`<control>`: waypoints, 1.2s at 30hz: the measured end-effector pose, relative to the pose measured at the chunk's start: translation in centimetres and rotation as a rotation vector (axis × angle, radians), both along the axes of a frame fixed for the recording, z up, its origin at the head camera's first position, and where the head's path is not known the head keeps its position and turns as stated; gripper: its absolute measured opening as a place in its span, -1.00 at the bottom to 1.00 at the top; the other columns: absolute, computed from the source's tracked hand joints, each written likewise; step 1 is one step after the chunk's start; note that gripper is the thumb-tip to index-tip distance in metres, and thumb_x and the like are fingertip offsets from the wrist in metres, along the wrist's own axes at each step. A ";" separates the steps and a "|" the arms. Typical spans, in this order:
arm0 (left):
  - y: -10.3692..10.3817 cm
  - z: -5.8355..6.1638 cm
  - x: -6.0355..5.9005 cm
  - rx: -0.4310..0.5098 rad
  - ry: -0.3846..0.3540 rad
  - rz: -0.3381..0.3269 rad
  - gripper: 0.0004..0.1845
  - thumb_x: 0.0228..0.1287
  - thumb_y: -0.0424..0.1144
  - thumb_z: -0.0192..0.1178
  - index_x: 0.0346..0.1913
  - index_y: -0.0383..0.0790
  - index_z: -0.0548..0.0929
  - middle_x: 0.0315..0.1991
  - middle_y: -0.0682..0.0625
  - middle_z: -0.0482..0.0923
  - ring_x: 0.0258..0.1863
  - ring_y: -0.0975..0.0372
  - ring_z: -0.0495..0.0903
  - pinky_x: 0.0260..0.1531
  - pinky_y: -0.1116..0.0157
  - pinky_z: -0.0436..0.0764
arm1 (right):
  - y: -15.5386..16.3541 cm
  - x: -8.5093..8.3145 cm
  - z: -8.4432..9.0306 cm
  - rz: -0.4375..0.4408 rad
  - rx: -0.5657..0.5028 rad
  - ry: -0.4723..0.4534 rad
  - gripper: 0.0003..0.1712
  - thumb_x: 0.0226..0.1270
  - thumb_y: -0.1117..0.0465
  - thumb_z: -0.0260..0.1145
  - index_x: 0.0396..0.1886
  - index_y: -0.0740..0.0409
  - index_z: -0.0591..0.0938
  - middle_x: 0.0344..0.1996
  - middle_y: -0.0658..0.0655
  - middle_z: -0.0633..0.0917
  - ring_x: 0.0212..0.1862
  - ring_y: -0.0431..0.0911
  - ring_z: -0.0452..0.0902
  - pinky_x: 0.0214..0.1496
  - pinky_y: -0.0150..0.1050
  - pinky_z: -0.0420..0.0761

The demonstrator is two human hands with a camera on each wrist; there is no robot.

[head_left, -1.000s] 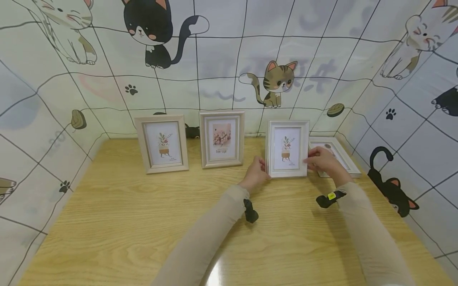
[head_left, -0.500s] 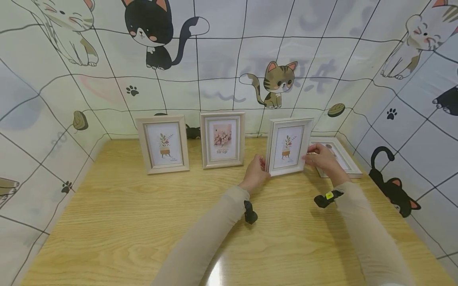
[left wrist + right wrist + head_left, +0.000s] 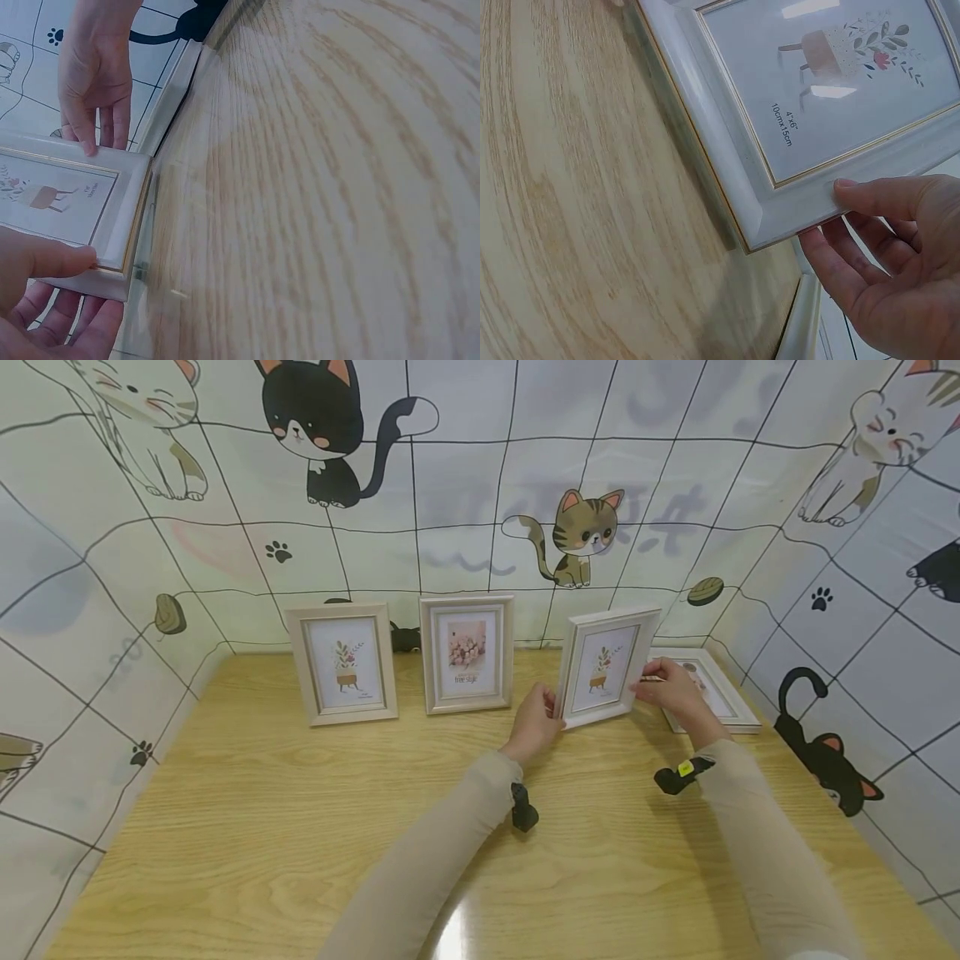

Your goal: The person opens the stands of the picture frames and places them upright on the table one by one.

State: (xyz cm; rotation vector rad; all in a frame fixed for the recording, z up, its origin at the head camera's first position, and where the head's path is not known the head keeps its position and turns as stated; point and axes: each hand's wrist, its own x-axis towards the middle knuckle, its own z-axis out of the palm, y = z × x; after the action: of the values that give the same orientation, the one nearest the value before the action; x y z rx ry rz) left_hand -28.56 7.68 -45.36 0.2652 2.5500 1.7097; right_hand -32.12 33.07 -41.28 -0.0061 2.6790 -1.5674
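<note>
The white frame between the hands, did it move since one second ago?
Yes. The white frame has turned and tilted; its top edge now slants, unlike the upright middle frame beside it.

**Hidden and cut off**

The white frame (image 3: 603,667) hides the fingers (image 3: 651,681) of the right hand (image 3: 670,691) behind it. The flat frame (image 3: 712,689) lies partly covered by that hand. The small print (image 3: 466,678) on the middle frame (image 3: 467,653) is partly unreadable. The wrist views crop the white frame.
</note>
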 end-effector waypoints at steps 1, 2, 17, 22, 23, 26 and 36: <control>0.0 0.0 0.0 -0.002 0.001 0.002 -0.66 0.18 -0.50 0.34 -0.11 -0.24 0.40 -0.14 -0.09 0.55 -0.18 0.22 0.57 -0.17 0.38 0.62 | 0.0 -0.1 -0.2 0.002 -0.032 -0.003 -0.58 0.30 0.38 0.34 0.02 0.40 0.34 -0.29 -0.15 0.54 -0.34 -0.46 0.50 -0.26 -0.55 0.62; 0.0 0.0 0.0 -0.005 0.003 0.003 -0.66 0.19 -0.49 0.34 -0.10 -0.24 0.40 -0.13 -0.10 0.56 -0.17 0.21 0.58 -0.17 0.38 0.62 | 0.1 -0.3 -0.3 0.006 -0.066 -0.003 -0.60 0.30 0.42 0.33 -0.01 0.39 0.34 -0.32 -0.17 0.54 -0.35 -0.45 0.52 -0.26 -0.55 0.64; 0.0 0.9 0.2 -0.053 0.088 0.050 -0.74 0.26 -0.40 0.31 -0.09 -0.24 0.47 -0.11 -0.10 0.59 -0.15 0.19 0.58 -0.13 0.34 0.60 | -1.2 0.1 -0.1 -0.036 0.097 0.067 -0.56 0.36 0.28 0.30 0.08 0.42 0.37 0.07 0.29 0.54 0.01 -0.18 0.50 -0.13 -0.55 0.51; -0.1 1.1 0.3 -0.063 0.100 0.047 -0.75 0.26 -0.40 0.32 -0.11 -0.24 0.46 -0.15 -0.08 0.57 -0.21 0.23 0.52 -0.19 0.38 0.55 | -2.0 0.4 0.7 -0.124 0.169 0.116 -0.50 0.45 0.15 0.22 0.23 0.36 0.39 0.21 0.38 0.49 0.22 0.21 0.48 -0.09 -0.48 0.46; -0.1 1.1 0.3 -0.066 0.102 0.045 -0.75 0.26 -0.40 0.32 -0.12 -0.23 0.46 -0.15 -0.08 0.57 -0.21 0.24 0.52 -0.20 0.38 0.55 | -2.2 0.6 1.0 -0.144 0.172 0.137 -0.50 0.46 0.14 0.21 0.24 0.35 0.39 0.21 0.37 0.50 0.22 0.21 0.49 -0.10 -0.49 0.46; -0.2 1.2 0.4 -0.077 0.108 0.040 -0.75 0.26 -0.39 0.32 -0.12 -0.23 0.45 -0.16 -0.08 0.57 -0.23 0.24 0.50 -0.21 0.39 0.54 | -3.1 1.0 1.8 -0.204 0.202 0.212 -0.52 0.47 0.14 0.21 0.22 0.33 0.41 0.12 0.34 0.56 0.13 0.15 0.54 -0.20 -0.60 0.43; -0.2 1.1 0.3 -0.063 0.110 0.024 -0.75 0.25 -0.41 0.33 -0.13 -0.23 0.46 -0.18 -0.08 0.54 -0.28 0.26 0.48 -0.29 0.42 0.51 | -6.7 2.5 3.9 -0.167 0.169 0.371 -0.61 0.45 0.15 0.24 0.10 0.34 0.50 0.03 0.33 0.63 0.07 0.11 0.56 -0.16 -0.60 0.40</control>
State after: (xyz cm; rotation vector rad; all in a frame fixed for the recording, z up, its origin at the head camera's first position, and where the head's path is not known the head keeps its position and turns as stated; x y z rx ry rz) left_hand -28.25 7.45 -44.27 0.3353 2.6897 1.6644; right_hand -29.66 26.37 -37.38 -0.0776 3.1677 -1.5046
